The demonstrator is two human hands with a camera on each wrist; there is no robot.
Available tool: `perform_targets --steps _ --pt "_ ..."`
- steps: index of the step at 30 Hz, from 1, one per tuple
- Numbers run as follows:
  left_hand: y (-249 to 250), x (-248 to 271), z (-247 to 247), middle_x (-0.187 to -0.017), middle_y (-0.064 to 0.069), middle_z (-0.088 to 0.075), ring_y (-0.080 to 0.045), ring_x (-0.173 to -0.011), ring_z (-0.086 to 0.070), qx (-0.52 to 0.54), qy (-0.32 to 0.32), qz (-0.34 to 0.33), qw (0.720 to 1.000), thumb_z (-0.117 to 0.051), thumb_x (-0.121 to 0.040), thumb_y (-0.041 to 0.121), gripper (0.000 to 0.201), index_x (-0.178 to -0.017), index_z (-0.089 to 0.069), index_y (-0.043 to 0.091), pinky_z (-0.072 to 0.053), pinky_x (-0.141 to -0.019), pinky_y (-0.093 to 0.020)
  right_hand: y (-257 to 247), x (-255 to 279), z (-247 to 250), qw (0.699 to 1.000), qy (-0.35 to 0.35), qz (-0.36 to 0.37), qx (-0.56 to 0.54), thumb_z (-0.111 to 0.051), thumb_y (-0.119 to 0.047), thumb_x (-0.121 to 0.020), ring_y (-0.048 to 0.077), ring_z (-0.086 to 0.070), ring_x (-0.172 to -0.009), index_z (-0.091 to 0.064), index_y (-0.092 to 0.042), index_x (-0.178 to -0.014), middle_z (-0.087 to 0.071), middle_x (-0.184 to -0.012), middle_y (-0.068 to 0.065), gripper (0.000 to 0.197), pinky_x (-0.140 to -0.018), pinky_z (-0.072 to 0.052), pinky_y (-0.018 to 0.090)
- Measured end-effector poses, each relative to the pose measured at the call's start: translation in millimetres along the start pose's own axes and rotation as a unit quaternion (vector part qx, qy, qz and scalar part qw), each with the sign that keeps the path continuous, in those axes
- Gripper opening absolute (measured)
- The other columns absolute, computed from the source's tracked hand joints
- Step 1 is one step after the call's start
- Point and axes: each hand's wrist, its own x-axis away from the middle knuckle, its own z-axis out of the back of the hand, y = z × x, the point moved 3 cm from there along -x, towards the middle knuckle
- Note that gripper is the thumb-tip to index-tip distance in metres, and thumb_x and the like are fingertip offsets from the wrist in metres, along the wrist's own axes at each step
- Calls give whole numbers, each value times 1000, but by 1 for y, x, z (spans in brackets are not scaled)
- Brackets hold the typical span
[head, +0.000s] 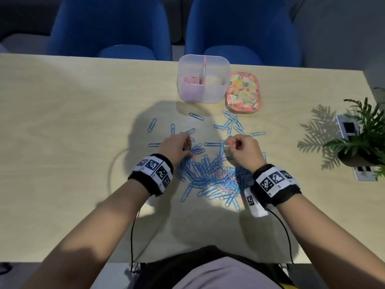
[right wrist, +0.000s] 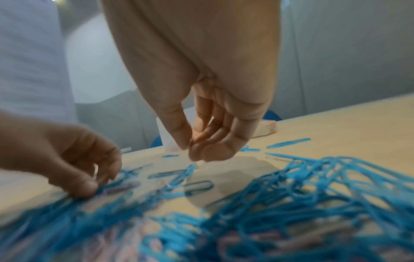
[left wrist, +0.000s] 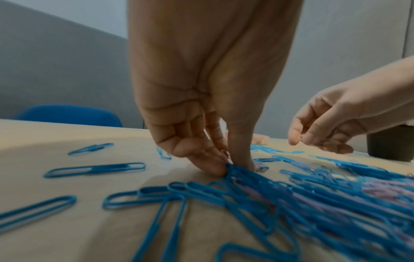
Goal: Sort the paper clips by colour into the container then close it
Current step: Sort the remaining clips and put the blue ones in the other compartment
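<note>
A pale wood-grain table (head: 62, 126) carries a dense heap of paper clips (head: 210, 178), thin looped wire with a smooth coloured coating. Most are blue; pink ones lie tangled through the middle of the heap. Single blue clips (head: 151, 125) lie scattered flat on the far side of it.

Beyond the heap stands the container (head: 203, 80), a frosted translucent plastic tub, square with rounded corners, open on top. A partition divides it; pink clips (head: 190, 79) lie in the left compartment, and the right one appears to hold none. Its lid (head: 243, 92), a rounded rectangle with a pink rim and a glossy floral pattern, lies flat on the table, touching or just beside the tub's right side.

The left hand (head: 177, 148) is down at the heap's left edge, thumb and fingertips (left wrist: 215, 167) pressed together on clips at the table surface; which colour it pinches I cannot tell. The right hand (head: 243, 150) is raised just above the heap's far right part, fingers curled, thumb and forefinger closed together on something small and pale, too blurred to identify.

Both wrists wear black bands (head: 151, 171) with square printed markers. A green potted plant (head: 362, 138) stands at the table's right edge. Two blue upholstered chairs (head: 110, 28) face the far side.
</note>
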Motion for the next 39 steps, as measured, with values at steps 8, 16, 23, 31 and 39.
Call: perform_targets --steps 8,16,23,31,39 --pt "-8 -6 22 -86 -3 -62 -20 -82 -58 84 90 0 992 -62 -84 11 10 -94 -64 10 -47 -79 -32 -37 -4 -40 993 -90 72 27 -63 -15 -81 7 -47 -57 -64 -10 -80 -50 -62 -7 5 -56 -36 21" --pt "-7 -3 25 -72 0 -54 -16 -72 -49 269 39 90 958 -32 -90 0 31 -81 -61 9 -43 -62 -20 -32 -8 -46 971 -95 104 195 -62 -21 -84 26 -56 -89 -61 -12 -87 -58 -99 8 10 -75 -41 33" --pt "-22 7 2 -87 0 -54 -19 -81 -53 17 7 37 999 -67 -80 30 20 -88 -54 17 -39 -69 -28 -10 -17 -7 987 0 62 149 -59 -12 -83 30 -64 -84 -71 -13 -86 -71 -85 12 12 -75 -46 29" --pt "-34 4 22 -93 -5 -60 -22 -87 -56 40 73 45 995 -54 -91 24 17 -99 -61 11 -48 -82 -38 -28 -11 -28 972 -43 -103 -206 -43 -3 -85 11 -45 -40 -56 -10 -62 -48 -58 5 28 -34 -24 17" --pt "-22 10 17 -96 -3 -56 -17 -91 -54 -38 8 -77 996 -63 -85 24 14 -96 -65 16 -43 -79 -30 -47 7 -63 982 -48 24 179 -66 -33 -79 26 -60 -86 -63 -13 -81 -65 -90 5 21 -70 -43 30"
